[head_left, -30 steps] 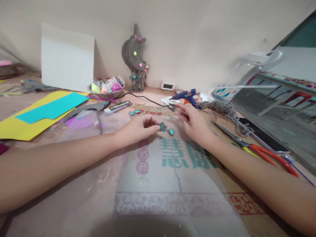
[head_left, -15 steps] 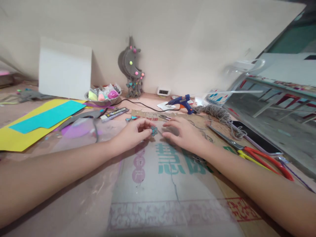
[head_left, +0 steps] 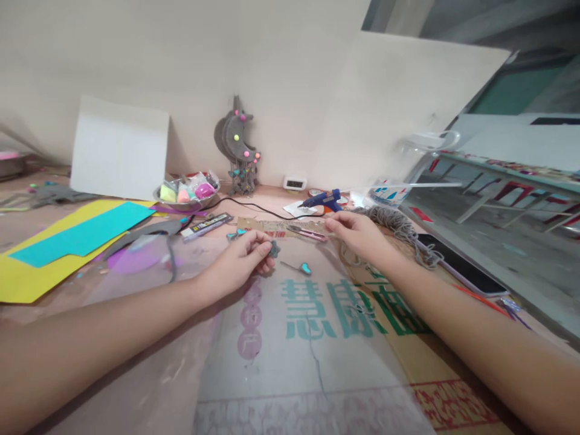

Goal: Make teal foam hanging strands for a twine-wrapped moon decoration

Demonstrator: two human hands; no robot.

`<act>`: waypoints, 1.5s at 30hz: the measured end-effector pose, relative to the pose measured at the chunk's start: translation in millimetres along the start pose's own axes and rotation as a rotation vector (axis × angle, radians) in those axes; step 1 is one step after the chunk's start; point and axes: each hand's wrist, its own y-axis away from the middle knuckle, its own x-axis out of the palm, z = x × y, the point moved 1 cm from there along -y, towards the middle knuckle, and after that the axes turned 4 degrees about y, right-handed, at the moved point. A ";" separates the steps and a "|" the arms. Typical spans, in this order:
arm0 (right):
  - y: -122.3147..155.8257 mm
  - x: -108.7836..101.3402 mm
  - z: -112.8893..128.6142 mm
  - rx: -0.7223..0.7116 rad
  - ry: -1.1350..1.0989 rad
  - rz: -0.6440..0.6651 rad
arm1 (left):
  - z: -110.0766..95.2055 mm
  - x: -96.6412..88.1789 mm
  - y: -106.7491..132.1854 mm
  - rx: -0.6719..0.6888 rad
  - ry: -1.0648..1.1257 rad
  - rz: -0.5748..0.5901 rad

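Note:
My left hand (head_left: pixel 251 257) is closed, pinching a small grey-blue flower-shaped piece (head_left: pixel 274 248) between thumb and fingers. My right hand (head_left: pixel 356 232) is raised farther back on the right, thumb and fingertips together; whatever may be between them is hidden. Just left of its fingertips lies a slim pink-handled tool (head_left: pixel 312 234). Between the hands, a thin stem with a turquoise heart-shaped end (head_left: pixel 306 268) rests on the clear sheet (head_left: pixel 254 393) that covers printed cardboard. Small turquoise pieces (head_left: pixel 236 234) lie beyond my left hand.
A blue glue gun (head_left: pixel 324 199), grey yarn (head_left: pixel 392 223) and a phone (head_left: pixel 462 266) sit at the right. Red scissor handles (head_left: pixel 484 300) show past my right forearm. Coloured sheets (head_left: pixel 86 232) and a bowl of clay packs (head_left: pixel 174 202) are left. A moon ornament (head_left: pixel 240 142) stands against the wall.
My right hand has moved away from my left hand, back and to the right. The turquoise-ended stem now shows on the sheet. My left hand still holds the flower piece; the view has tilted up.

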 end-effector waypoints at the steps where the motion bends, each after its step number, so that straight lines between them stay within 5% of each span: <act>1: -2.0 -3.4 -5.1 0.024 0.054 -0.014 | 0.4 -0.3 -0.4 0.003 0.005 -0.007; 10: -37.2 -25.0 -46.9 0.070 0.197 -0.027 | -1.0 3.4 -0.2 -0.017 0.039 -0.012; 20: -83.1 17.1 -60.7 0.220 0.170 0.043 | 0.0 2.6 -0.5 0.000 0.012 0.013; 27: -86.0 9.6 -55.7 0.266 0.004 0.061 | 0.1 2.9 0.5 -0.006 0.026 0.031; 32: -62.3 -7.8 -31.8 0.205 -0.226 0.043 | 3.2 2.2 -0.9 -0.028 0.066 0.029; 37: -8.9 -14.5 -3.5 0.148 -0.344 -0.017 | 2.5 0.6 -0.5 0.004 0.026 0.043; 45: 48.4 -2.1 20.1 0.064 -0.434 0.133 | 2.6 -1.9 0.5 0.023 -0.025 0.045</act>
